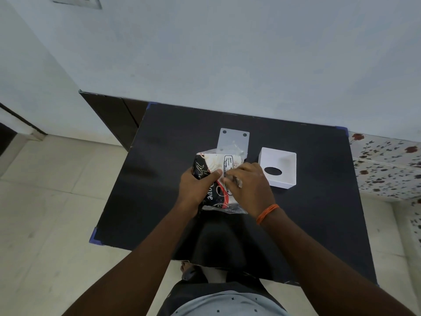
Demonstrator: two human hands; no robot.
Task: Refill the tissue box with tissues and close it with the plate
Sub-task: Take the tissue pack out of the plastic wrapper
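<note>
A plastic tissue pack (217,164), black, white and red, is held over the middle of the black table (319,213). My left hand (196,190) grips its left side, thumb across the wrapper. On the pack's right side, my right hand (248,185) pinches the wrapper with fingers closed. The white square tissue box (286,157) lies to the right, upside down and open, with its oval slot showing inside. The flat white plate (233,139) with two dark corner holes lies behind the pack, partly covered by it.
The table stands against a pale wall (227,53). A dark cabinet (114,115) is at the left rear, tiled floor (50,213) on the left, and a floral cloth (387,167) at the right edge.
</note>
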